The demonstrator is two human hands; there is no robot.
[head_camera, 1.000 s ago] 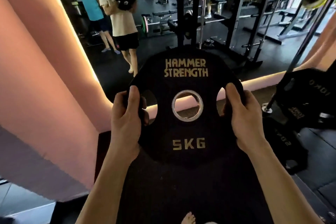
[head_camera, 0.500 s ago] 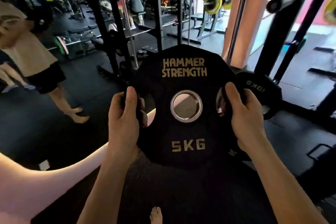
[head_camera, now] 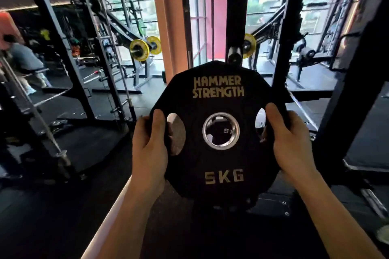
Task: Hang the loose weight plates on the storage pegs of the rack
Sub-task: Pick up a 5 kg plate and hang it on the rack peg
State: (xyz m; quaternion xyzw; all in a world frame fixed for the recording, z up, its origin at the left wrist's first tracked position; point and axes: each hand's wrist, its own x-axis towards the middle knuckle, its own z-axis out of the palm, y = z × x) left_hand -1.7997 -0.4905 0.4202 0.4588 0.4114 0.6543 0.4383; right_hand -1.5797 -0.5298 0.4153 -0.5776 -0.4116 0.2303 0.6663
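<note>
While both hands grip its side cutouts, left hand (head_camera: 149, 145) and right hand (head_camera: 289, 141), the plate (head_camera: 219, 162) sits upright between them

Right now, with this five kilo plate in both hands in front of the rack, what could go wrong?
The plate blocks much of the view ahead; the peg end just clears its top edge, so lining up the centre hole could miss.

Each hand, left hand and right hand, holds only by a side cut-out; a slip might drop the plate toward the feet.
</note>
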